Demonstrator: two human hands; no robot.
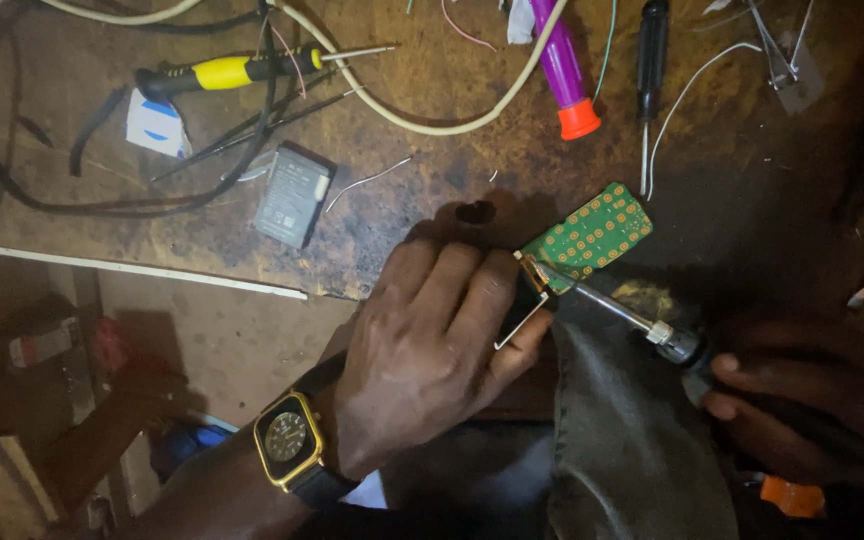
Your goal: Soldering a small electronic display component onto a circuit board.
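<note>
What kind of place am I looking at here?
Probably a small electronics repair bench: a green circuit board being worked with a screwdriver, a loose phone battery, and wires and tools scattered over a worn wooden worktop.

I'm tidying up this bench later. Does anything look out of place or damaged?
Loose wire offcuts and a bare battery lie scattered among cables. The green circuit board overhangs the worn bench edge, held by the left hand.

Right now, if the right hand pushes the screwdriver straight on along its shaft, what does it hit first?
The right hand aims its screwdriver up-left. The tip already sits at the near end of the green circuit board, held by the left hand. Depth there is unclear.
</note>
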